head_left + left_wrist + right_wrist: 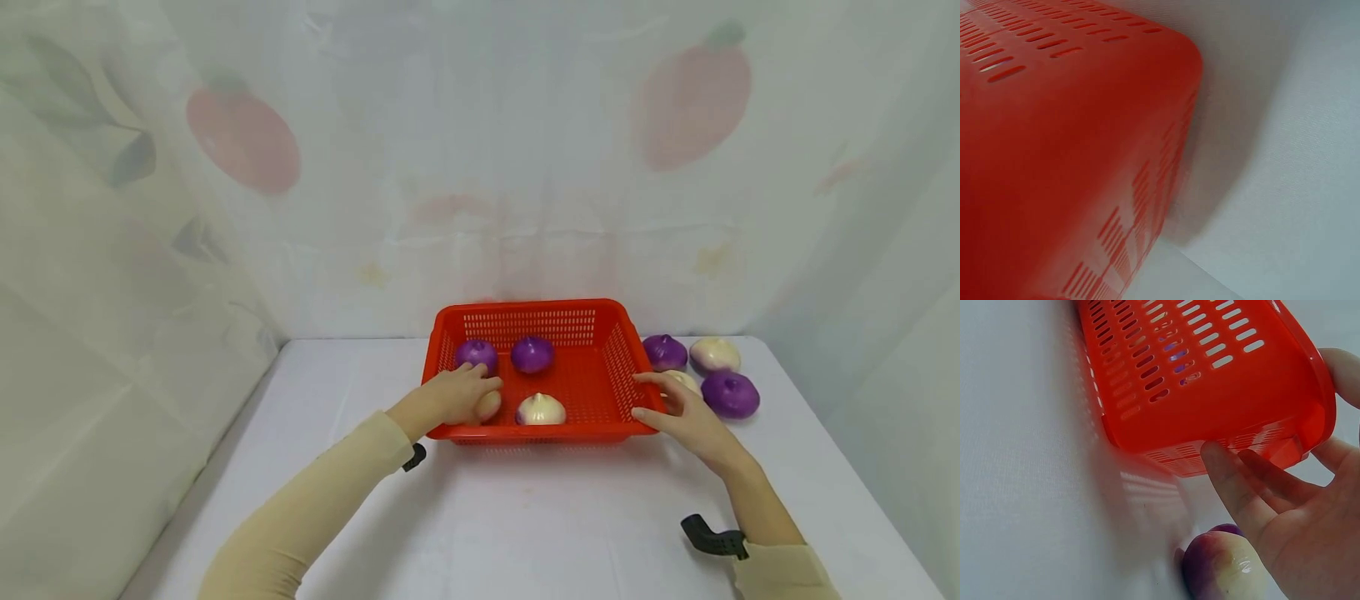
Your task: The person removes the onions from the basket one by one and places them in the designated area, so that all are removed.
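In the head view, my left hand [453, 395] is inside the red plastic basket [585, 432] at its near left corner. Its fingers curve over a pale turnip [489, 405], which they partly hide. Beside that lies a white turnip [541, 410], and two purple turnips [476, 355] sit farther back in the basket. At the basket's right end, my right hand [686, 417] holds the rim, with thumb and fingers about the edge. The right wrist view shows fingers [1230, 481] against the basket's outside [1210, 400]. The left wrist view shows only basket and table, no hand.
Several more turnips lie on the white table [352, 517] right of the basket, among them a purple one [731, 394] and a white one [715, 355]. One purple-and-white turnip [1225, 565] is under my right hand. A patterned sheet [480, 167] hangs behind the table.
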A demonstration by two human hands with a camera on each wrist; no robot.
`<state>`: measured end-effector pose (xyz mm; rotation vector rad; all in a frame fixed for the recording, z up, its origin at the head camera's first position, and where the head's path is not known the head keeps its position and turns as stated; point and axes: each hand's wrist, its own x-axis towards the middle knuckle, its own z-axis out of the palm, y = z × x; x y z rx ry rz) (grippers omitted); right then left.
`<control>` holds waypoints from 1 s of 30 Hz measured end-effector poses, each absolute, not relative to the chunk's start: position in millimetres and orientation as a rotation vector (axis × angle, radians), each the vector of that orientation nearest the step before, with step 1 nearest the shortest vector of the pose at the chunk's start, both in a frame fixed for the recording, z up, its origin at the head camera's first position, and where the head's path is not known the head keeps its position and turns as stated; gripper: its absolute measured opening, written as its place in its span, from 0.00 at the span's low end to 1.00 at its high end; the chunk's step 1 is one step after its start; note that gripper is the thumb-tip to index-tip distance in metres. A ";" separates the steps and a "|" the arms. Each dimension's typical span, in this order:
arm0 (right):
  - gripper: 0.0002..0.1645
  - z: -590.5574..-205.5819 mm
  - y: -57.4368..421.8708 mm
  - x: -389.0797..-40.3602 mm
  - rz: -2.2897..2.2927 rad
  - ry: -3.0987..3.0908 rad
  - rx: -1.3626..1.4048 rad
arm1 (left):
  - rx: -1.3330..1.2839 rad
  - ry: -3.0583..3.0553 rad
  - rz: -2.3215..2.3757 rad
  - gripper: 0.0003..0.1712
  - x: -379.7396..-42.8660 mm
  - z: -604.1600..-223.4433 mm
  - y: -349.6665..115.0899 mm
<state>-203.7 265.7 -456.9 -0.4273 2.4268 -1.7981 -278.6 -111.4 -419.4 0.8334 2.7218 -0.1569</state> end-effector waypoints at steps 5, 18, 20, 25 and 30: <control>0.33 -457.8 264.5 -202.9 -1.794 2.436 -0.426 | 0.891 2.741 -0.174 0.41 -277.6 -417.6 -110.5; 0.33 -457.6 265.9 -204.2 -1.770 2.462 -0.420 | 0.966 2.875 -0.106 0.40 -278.7 -394.7 -117.8; 0.33 -457.2 265.8 -204.2 -1.771 2.461 -0.422 | 0.955 2.900 -0.085 0.41 -278.3 -388.4 -120.1; 0.33 -456.3 265.2 -203.7 -1.773 2.455 -0.415 | 0.974 2.971 -0.080 0.40 -278.5 -373.0 -127.7; 0.33 -454.8 265.1 -203.3 -1.766 2.457 -0.423 | 0.972 3.004 -0.107 0.41 -279.3 -359.3 -137.3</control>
